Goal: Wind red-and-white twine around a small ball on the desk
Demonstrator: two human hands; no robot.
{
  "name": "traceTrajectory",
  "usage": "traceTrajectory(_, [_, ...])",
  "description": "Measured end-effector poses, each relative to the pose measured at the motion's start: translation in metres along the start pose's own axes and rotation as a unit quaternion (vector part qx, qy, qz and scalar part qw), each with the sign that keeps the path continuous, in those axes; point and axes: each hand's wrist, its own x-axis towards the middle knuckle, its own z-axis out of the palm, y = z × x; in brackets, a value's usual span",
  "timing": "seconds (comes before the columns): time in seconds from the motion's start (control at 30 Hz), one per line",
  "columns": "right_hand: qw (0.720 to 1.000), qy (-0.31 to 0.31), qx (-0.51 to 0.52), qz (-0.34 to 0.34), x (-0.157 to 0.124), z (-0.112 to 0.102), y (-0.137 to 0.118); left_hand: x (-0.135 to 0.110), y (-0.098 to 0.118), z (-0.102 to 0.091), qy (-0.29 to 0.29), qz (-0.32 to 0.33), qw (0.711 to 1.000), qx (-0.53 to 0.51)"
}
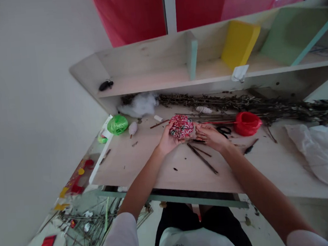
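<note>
My left hand (169, 140) grips a round bundle wound in red, white and green strands (181, 126), held above the desk. Just right of it, my right hand (210, 135) pinches a red plastic string (224, 122). The string runs rightward to a red roll of twine (247, 123) on the desk. Black scissors (223, 130) lie behind my right hand, partly covered. Below the hands are a dark thin stick (203, 158) and a shorter brown one.
Dried stems (222, 101) lie along the back under a shelf (154, 81). A green twine roll (117, 124), white fluff (141, 105) and a pale wrapped piece (133, 128) are at left. Clear plastic (318, 151) covers the right. Twigs (88, 237) litter the floor.
</note>
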Motion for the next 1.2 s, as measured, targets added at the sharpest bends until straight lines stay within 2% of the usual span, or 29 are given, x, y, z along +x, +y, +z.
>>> traceTrajectory(0.67, [0.999, -0.018, -0.016, -0.027, -0.0005, 0.0020, -0.0002, 0.0002, 0.0020, -0.0024, -0.015, -0.014, 0.999, -0.031])
traceTrajectory(1.0, [0.999, -0.021, -0.006, -0.029, -0.0007, 0.0012, -0.0009, 0.0008, 0.0034, -0.0049, 0.007, -0.014, 0.998, -0.056])
traceTrajectory(1.2, [0.999, 0.009, 0.029, -0.017, 0.0012, -0.0052, 0.0019, -0.0013, 0.0089, -0.0064, 0.020, -0.003, 0.995, -0.094])
